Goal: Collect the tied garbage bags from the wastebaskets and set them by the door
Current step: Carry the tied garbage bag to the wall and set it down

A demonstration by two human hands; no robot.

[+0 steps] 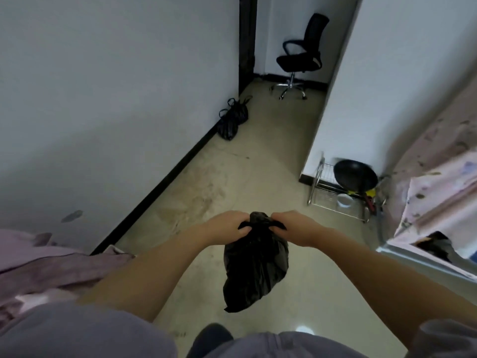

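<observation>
— What have you got on the head view?

— I see both hands out in front. My left hand (pixel 227 224) and right hand (pixel 291 223) each pinch an ear of the black garbage bag (pixel 255 270) at its gathered top, fingers curled tight on the plastic. The bag hangs between them, clear of the pale floor (pixel 271 156), its body sagging down toward my dark shoe (pixel 211 337).

— Any other bags about?

— Yes — two tied black bags (pixel 232 120) sit together on the floor against the left wall (pixel 116 86), just short of the dark door frame (pixel 246 42). They are well apart from the one I hold.

— And the rest?

— A black office chair (pixel 303 55) stands past the frame. To my right, a wire rack (pixel 335 197) with a black pan (pixel 355 175) leaning in it, beside pink floral bedding (pixel 438 177).
</observation>
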